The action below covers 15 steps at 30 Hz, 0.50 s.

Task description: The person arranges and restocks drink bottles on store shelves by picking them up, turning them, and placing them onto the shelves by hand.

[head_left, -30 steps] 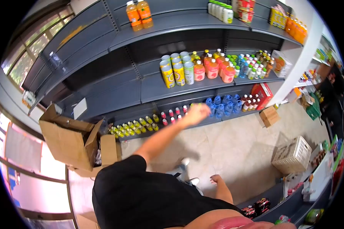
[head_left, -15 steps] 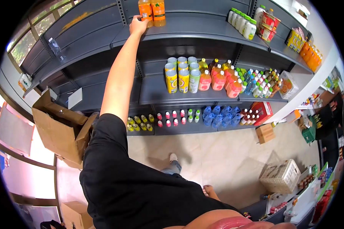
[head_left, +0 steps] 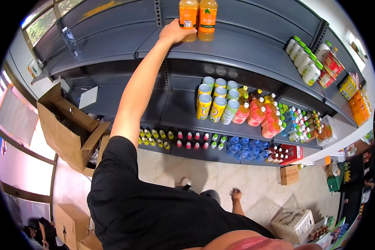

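On the upper shelf stand two bottles of orange drink with orange labels, upright and side by side. My left hand (head_left: 174, 32) is closed around the lower part of the left orange drink bottle (head_left: 188, 18), thumb across its front. The right orange drink bottle (head_left: 207, 21) stands close beside it. My right hand (head_left: 236, 194) hangs low over the floor with its fingers loosely bent and partly apart. I see nothing held in it.
Drink cans (head_left: 217, 106), peach-coloured bottles (head_left: 256, 116) and other drinks fill part of the middle shelf. White bottles with green caps (head_left: 305, 62) stand at the upper right. An open cardboard box (head_left: 62, 129) is at the left, a white crate (head_left: 293, 225) at the lower right.
The view has shifted, so the shelves and both bottles sit further right and lower. My left hand stays on the left bottle. My right hand shows more fully, further from my body.
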{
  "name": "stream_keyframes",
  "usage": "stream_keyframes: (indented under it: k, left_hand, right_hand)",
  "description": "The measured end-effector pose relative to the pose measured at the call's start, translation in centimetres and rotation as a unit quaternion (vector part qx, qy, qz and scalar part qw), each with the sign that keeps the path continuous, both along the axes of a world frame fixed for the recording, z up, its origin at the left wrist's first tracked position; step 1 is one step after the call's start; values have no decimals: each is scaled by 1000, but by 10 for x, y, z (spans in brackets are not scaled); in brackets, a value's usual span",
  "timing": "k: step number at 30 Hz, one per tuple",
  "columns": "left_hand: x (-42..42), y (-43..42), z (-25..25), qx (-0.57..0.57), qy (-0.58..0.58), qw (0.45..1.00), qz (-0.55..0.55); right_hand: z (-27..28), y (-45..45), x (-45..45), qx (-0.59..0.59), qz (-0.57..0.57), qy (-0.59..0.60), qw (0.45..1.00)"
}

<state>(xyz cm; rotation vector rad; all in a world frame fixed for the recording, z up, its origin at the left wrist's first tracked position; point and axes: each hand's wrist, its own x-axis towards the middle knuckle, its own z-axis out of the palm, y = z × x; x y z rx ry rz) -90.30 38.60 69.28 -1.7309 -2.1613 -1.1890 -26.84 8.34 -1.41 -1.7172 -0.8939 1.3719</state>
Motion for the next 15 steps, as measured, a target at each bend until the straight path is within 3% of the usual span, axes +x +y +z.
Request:
stream_keyframes:
  k: [2, 3, 6, 7, 9, 11, 12, 13, 14, 15]
  left_hand:
    - [-4, -11, -2, 4, -8, 999, -50]
    - [-1, -17, -5, 18, -27, 998, -55]
    - [20, -26, -15, 64, -97, 990, -86]
    - [31, -30, -17, 79, -121, 984, -106]
    - [64, -31, -17, 92, -155, 972, -154]
    - [94, -23, -15, 81, -144, 966, -199]
    - [111, -16, -17, 90, -151, 961, -214]
    - [127, -10, -19, 98, -159, 955, -230]
    - [140, -6, -18, 60, -107, 979, -161]
    - [154, -6, -16, 21, -55, 994, -90]
  right_hand:
    - [48, 63, -73, 185, 101, 79, 974]
    - [94, 92, -114, 234, 131, 44, 962]
    - [259, 159, -214, 390, 203, 90, 894]
    - [328, 178, -231, 423, 233, -18, 875]
    - [455, 212, -258, 587, 246, -87, 766]
    - [551, 256, -277, 729, 177, -112, 652]
    - [596, 275, -289, 766, 119, -74, 627]
    - [632, 289, -297, 738, 83, -70, 667]
    - [659, 308, -310, 711, 57, -58, 698]
    - [673, 325, -318, 665, 102, -22, 739]
